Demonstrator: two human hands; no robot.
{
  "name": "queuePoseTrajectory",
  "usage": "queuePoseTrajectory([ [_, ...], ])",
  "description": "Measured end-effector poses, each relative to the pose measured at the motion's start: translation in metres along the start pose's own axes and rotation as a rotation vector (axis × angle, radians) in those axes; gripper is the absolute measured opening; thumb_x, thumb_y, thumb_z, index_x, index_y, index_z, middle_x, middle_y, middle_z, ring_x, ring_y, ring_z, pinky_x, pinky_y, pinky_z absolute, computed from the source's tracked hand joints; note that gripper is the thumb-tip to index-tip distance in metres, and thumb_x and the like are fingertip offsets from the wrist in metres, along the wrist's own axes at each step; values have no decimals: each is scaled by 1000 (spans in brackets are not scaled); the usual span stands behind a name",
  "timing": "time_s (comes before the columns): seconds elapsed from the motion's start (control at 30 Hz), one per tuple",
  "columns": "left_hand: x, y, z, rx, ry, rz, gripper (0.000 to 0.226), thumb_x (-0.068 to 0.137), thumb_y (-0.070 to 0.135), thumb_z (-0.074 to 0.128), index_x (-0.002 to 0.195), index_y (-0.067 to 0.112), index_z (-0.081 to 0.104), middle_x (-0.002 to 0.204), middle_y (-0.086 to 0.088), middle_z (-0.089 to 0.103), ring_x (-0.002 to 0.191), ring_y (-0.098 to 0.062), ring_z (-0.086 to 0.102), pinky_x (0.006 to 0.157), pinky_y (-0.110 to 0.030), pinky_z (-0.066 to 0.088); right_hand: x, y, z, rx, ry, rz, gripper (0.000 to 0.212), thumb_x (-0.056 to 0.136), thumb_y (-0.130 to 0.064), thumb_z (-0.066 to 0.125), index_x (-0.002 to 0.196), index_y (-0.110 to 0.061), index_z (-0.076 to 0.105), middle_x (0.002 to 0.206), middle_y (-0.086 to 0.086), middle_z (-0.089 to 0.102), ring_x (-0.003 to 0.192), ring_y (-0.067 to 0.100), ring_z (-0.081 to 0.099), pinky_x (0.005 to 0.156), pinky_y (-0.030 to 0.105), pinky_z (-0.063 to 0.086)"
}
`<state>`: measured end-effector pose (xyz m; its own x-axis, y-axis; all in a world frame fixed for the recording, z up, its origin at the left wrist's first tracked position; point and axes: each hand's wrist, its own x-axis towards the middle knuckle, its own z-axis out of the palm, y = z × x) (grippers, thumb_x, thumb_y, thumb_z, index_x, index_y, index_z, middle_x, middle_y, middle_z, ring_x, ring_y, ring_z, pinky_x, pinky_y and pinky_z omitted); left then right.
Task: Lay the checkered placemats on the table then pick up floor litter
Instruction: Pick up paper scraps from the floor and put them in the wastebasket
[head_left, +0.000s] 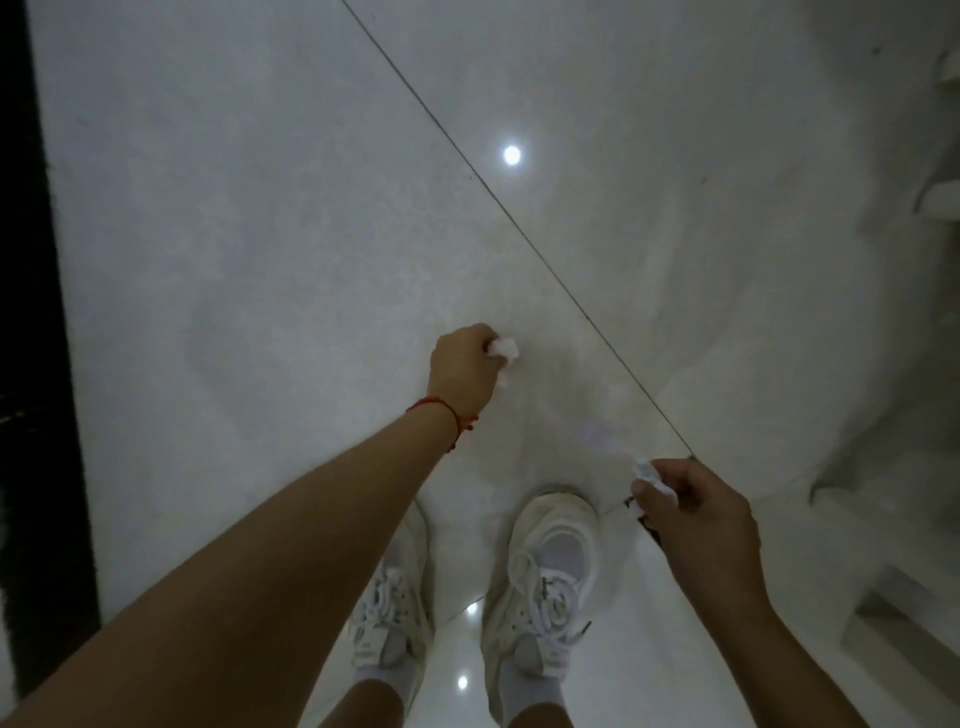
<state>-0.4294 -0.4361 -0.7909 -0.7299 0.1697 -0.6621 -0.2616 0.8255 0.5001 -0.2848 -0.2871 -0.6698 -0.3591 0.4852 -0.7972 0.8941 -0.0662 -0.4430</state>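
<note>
Glossy pale floor tiles (260, 234) fill pretty much the whole frame, with a thin dark grout line (498, 202) running diagonally from the top middle down toward the lower right, and a round ceiling-light reflection (511, 155) just right of it. Down the left edge there's a black strip (31, 312), can't tell what it is.

Left hand (462, 371) is stretched out to the middle of the frame, fingers curled around a crumpled white paper wad (505, 349) that pokes out on its right side. Red string bracelet (447, 421) on that wrist.

Right hand (701, 512) sits lower right, thumb and fingers pinching a smaller white paper scrap (647, 475). Something dark peeks out under the hand too, too blurry to call.

White sneakers (550, 577) at the bottom middle, standing on the tiles, right one just beside the right hand in the picture. Some pale shapes at the far right edge, can't make them out.
</note>
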Motion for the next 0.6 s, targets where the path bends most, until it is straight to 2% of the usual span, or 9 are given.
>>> queuePoseTrajectory([
  [0.07, -17, 7, -19, -198, 91, -109, 16, 79, 9, 65, 90, -2, 67, 89, -17, 69, 78, -24, 62, 69, -29, 53, -7, -10, -2, 5, 2, -10, 10, 83, -18, 65, 73, -19, 63, 60, -3, 66, 59, 6, 60, 74, 36, 52],
  [0.17, -49, 22, -54, -482, 135, -198, 12, 77, 6, 68, 87, 0, 68, 76, -11, 66, 64, -18, 62, 57, -16, 55, -22, -33, -3, -10, -1, -81, 14, 83, -16, 64, 71, -20, 61, 54, -19, 64, 52, -2, 56, 60, 12, 47],
  [0.2, -61, 27, -67, -531, 148, -215, 10, 76, 5, 69, 86, 2, 68, 74, -10, 65, 62, -16, 61, 56, -16, 55, -28, -44, -3, -21, -6, -108, 14, 84, -17, 64, 71, -21, 60, 54, -22, 63, 51, -3, 56, 54, 6, 44],
  [0.27, -87, 35, -96, -599, 173, -245, 7, 76, 4, 69, 83, 5, 67, 71, -9, 64, 60, -14, 62, 56, -19, 56, -44, -67, -3, -20, -19, -144, 14, 84, -19, 63, 71, -20, 60, 53, -23, 62, 50, -4, 56, 50, 4, 43],
  [0.33, -113, 42, -125, -642, 192, -274, 8, 76, 3, 69, 83, 2, 68, 67, -5, 64, 55, -7, 62, 54, -16, 55, -62, -91, -5, -4, -27, -167, 15, 84, -18, 64, 69, -19, 60, 51, -22, 62, 48, -4, 55, 49, 4, 42],
  [0.4, -140, 50, -155, -654, 212, -307, 9, 76, 3, 69, 84, 1, 68, 67, -3, 64, 54, -8, 62, 54, -15, 55, -83, -118, -10, -13, -45, -202, 14, 84, -19, 64, 70, -18, 61, 51, -22, 62, 48, -4, 56, 48, 4, 42],
  [0.47, -168, 61, -184, -652, 229, -315, 5, 76, 4, 70, 75, 9, 68, 66, -2, 65, 53, -9, 62, 55, -16, 56, -106, -145, -18, -40, -65, -247, 14, 84, -22, 64, 70, -20, 62, 54, -22, 63, 51, -4, 57, 50, 6, 44],
  [0.6, -223, 86, -238, -599, 276, -287, 22, 75, 6, 71, 63, 24, 65, 61, 4, 66, 47, -2, 61, 58, -22, 56, -155, -193, -37, -48, -102, -322, 9, 81, -23, 68, 72, -20, 65, 60, -11, 67, 56, 1, 59, 56, 8, 45],
])
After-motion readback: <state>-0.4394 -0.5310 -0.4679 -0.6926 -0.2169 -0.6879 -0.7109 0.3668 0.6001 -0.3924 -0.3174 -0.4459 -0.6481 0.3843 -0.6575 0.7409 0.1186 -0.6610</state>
